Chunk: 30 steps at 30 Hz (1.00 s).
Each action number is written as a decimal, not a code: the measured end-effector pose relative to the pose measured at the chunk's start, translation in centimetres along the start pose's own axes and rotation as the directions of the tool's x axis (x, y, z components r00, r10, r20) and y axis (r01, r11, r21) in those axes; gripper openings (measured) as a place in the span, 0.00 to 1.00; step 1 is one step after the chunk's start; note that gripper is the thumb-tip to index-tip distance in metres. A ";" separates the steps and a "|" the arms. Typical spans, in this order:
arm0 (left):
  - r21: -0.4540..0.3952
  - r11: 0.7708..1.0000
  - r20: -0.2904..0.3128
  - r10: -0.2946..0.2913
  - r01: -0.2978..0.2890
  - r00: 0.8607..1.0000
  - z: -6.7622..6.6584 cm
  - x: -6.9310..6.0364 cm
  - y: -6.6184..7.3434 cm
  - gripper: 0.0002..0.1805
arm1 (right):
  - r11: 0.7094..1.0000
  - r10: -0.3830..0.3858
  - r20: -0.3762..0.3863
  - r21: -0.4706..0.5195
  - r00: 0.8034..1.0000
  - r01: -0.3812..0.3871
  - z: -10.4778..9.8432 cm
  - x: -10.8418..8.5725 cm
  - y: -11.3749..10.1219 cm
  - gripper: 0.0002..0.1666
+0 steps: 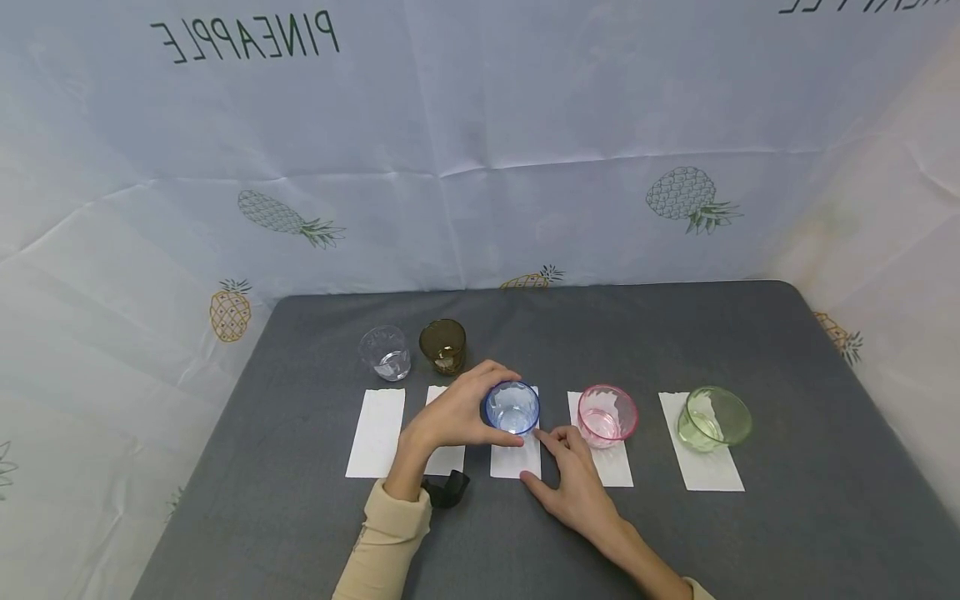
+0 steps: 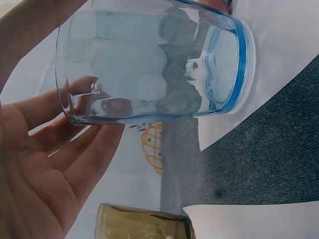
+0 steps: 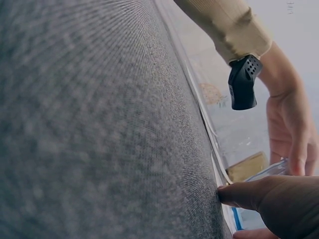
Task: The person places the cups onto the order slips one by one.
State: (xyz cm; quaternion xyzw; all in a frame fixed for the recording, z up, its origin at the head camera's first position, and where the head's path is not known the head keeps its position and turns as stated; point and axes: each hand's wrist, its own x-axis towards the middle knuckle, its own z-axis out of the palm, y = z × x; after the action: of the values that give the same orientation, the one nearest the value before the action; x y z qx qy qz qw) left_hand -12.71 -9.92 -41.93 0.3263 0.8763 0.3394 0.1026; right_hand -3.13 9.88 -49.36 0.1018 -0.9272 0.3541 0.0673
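My left hand curves round a blue drinking glass, thumb on the near side and fingers on the far side. The glass is upright on a white paper strip; its thick blue base shows against the paper in the left wrist view. My right hand lies low over the table just right of that strip, thumb and index finger extended to its edge near the glass's base. In the right wrist view, the right thumb touches down beside the paper, and nothing is gripped.
A pink glass and a green glass stand on paper strips to the right. Left of them, two more strips lie on the grey table. Behind these are a clear glass and an amber glass. A pineapple-print curtain surrounds the table.
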 end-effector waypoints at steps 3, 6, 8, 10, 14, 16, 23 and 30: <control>0.003 1.000 0.001 -0.001 0.001 1.000 0.1 0.0 -0.1 0.43 | 1.000 0.013 0.008 0.000 1.000 -0.013 0.0 0.0 0.0 0.35; 0.004 1.000 0.006 -0.006 0.006 1.000 0.1 0.0 -0.1 0.43 | 1.000 0.016 0.013 -0.006 1.000 -0.016 0.0 0.0 -0.1 0.35; 0.006 1.000 0.010 -0.008 0.008 1.000 0.2 0.1 -0.2 0.44 | 1.000 0.022 0.019 -0.008 1.000 -0.021 0.0 0.0 -0.1 0.35; 0.007 1.000 0.013 -0.013 0.012 1.000 0.2 0.1 -0.2 0.44 | 1.000 0.021 0.021 -0.009 1.000 -0.021 0.0 0.0 -0.1 0.35; 0.008 1.000 0.014 -0.019 0.019 1.000 0.3 0.1 -0.2 0.44 | 1.000 0.020 0.024 -0.008 1.000 -0.020 -0.1 0.0 -0.1 0.35; 0.007 1.000 0.015 -0.022 0.022 1.000 0.3 0.1 -0.2 0.44 | 1.000 0.018 0.021 -0.009 1.000 -0.018 -0.1 0.0 0.0 0.34; 0.009 0.999 0.021 -0.041 0.040 0.999 0.4 0.1 0.0 0.45 | 1.000 -0.013 -0.013 -0.023 1.000 0.013 -0.2 -0.1 -0.1 0.32; 0.015 0.999 0.016 -0.034 0.033 0.999 0.4 0.2 0.1 0.46 | 1.000 0.018 0.004 -0.016 1.000 -0.018 -0.7 -0.1 -0.5 0.29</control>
State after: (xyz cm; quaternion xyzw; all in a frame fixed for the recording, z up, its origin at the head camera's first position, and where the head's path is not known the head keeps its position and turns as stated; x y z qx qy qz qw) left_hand -12.62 -9.50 -42.17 0.3150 0.8832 0.3287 0.1129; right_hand -2.89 10.03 -48.54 0.0936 -0.9310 0.3470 0.0631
